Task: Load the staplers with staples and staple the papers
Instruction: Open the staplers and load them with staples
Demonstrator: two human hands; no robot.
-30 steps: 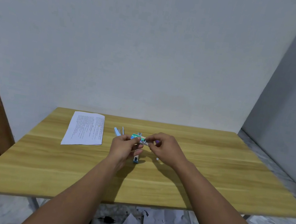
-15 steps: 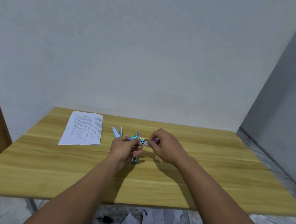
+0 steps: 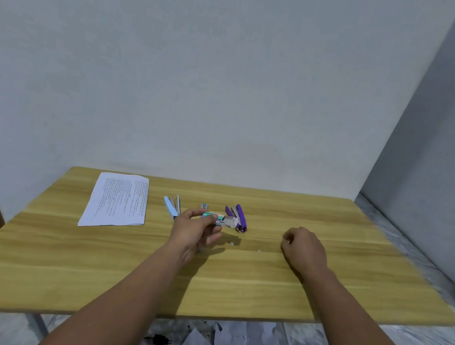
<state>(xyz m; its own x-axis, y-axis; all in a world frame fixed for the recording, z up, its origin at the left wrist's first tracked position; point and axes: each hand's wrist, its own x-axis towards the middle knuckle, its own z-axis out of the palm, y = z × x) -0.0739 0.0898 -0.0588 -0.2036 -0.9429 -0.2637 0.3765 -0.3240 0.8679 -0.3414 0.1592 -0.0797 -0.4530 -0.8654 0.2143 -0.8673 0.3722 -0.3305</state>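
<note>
Pale plaster walls back a wooden table [image 3: 352, 279] set in a corner. On it lie a sheet of printed papers [image 3: 118, 200] at the far left, a light-blue stapler [image 3: 171, 206] hinged open, and a purple stapler [image 3: 239, 217], also open. The left hand [image 3: 192, 230] pinches a small green staple box [image 3: 213, 218] between thumb and fingers, just above the tabletop; its tray is slid partway out toward the purple stapler — whether staples sit in it is too small to tell. The right hand [image 3: 303, 250] hovers well apart to the right, fingers curled in, seemingly pinching something tiny, though I cannot tell for sure. Two small pale scraps [image 3: 232, 243] lie between the hands. Half a second ago both hands met at the box; now the right one has drawn away, uncovering the purple stapler.
</note>
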